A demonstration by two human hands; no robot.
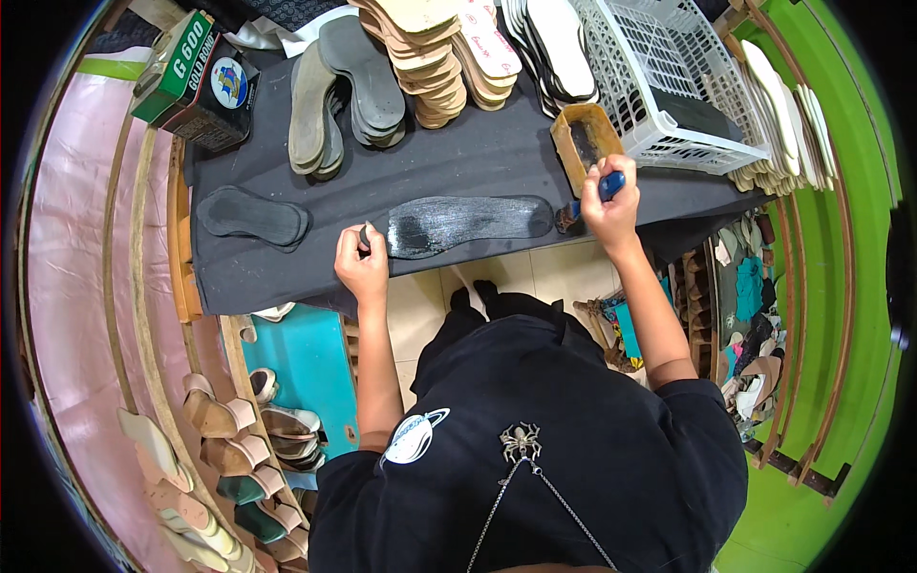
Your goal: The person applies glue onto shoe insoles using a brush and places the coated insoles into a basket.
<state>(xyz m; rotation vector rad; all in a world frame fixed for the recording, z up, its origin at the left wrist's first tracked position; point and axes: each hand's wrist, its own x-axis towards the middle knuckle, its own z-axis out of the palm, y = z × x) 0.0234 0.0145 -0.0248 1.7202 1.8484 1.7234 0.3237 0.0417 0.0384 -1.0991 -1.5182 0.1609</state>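
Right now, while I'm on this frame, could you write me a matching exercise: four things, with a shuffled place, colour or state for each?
1. Brush
2. Tin
3. Crate
4. Left hand

A. White, with slotted walls
B. At the left end of the dark sole
C. In the right hand
D. Green and black

Pairs: 1-C, 2-D, 3-A, 4-B

Green-black tin (196, 95) far left; white plastic crate (673, 141) far right; green wall (821, 57) beyond; footwear (289, 420) lower left.
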